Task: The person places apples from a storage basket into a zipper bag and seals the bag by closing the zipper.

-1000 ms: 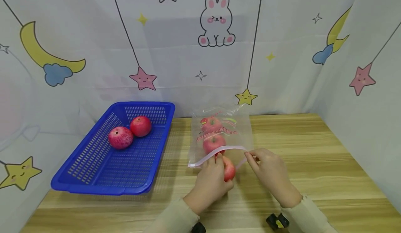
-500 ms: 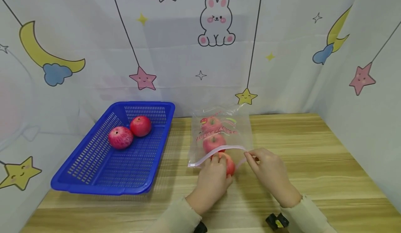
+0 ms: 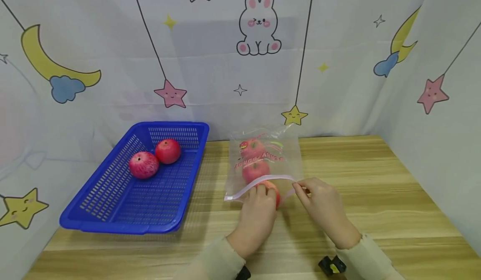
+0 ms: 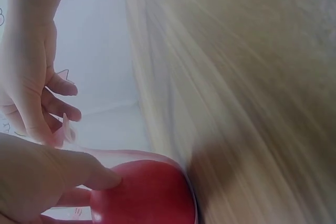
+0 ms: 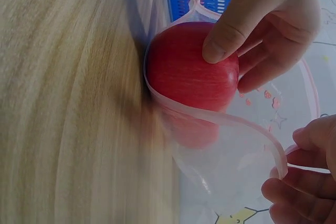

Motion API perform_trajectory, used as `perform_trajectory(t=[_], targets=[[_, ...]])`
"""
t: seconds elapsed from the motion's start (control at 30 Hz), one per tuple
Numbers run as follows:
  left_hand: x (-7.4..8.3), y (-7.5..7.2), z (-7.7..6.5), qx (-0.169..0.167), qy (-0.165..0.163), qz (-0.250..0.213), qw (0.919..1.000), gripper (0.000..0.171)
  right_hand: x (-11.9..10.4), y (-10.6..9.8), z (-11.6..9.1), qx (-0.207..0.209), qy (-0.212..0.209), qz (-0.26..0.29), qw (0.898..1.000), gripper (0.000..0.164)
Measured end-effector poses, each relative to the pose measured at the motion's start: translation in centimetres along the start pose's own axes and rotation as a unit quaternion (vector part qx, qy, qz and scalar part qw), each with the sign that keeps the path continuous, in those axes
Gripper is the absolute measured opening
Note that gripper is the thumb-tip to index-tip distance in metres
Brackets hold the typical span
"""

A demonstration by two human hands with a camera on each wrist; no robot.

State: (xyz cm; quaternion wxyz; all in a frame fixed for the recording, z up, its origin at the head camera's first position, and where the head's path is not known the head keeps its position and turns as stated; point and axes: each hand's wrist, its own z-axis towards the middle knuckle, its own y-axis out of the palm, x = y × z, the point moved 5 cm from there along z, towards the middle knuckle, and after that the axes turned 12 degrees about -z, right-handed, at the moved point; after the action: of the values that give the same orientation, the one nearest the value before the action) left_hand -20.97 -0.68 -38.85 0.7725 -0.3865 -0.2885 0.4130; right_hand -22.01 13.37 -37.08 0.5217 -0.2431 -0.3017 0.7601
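A clear zip bag (image 3: 289, 159) with pink print and a pink zip edge lies on the table, its mouth toward me. Two apples (image 3: 255, 170) show through its film. At the mouth, my left hand (image 3: 258, 215) grips a red apple (image 5: 184, 66), thumb on its near side and fingers over the top. That apple sits within the bag's opening, with the lower lip passing beneath it. My right hand (image 3: 321, 204) pinches the right end of the zip edge (image 5: 278, 156) between thumb and fingers, holding the mouth apart.
To the left stands a blue plastic basket (image 3: 176, 213) with two red apples (image 3: 144, 165) near its back left. A patterned white cloth (image 3: 210, 67) hangs behind the wooden table (image 3: 375, 188). A small black object (image 3: 332, 266) shows near the right sleeve.
My left hand has pushed the apple forward, farther into the bag's mouth. The right hand stays in place, pinching the zip edge.
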Motion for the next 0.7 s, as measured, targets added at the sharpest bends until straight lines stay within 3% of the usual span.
perform_trajectory(t=[0.17,0.4,0.7], targets=[[0.2,0.2,0.1,0.016,0.002,0.029,0.9994,0.016,0.0,-0.2,0.0,-0.002,0.001,-0.003,1.000,0.009],[0.2,0.9,0.2,-0.021,-0.028,0.044,0.9984,0.027,0.0,-0.3,0.0,-0.003,-0.001,-0.005,1.000,0.009],[-0.1,1.1,0.4,-0.039,-0.060,0.053,0.9961,0.036,0.2,-0.2,-0.1,0.003,-0.001,-0.008,1.000,0.009]])
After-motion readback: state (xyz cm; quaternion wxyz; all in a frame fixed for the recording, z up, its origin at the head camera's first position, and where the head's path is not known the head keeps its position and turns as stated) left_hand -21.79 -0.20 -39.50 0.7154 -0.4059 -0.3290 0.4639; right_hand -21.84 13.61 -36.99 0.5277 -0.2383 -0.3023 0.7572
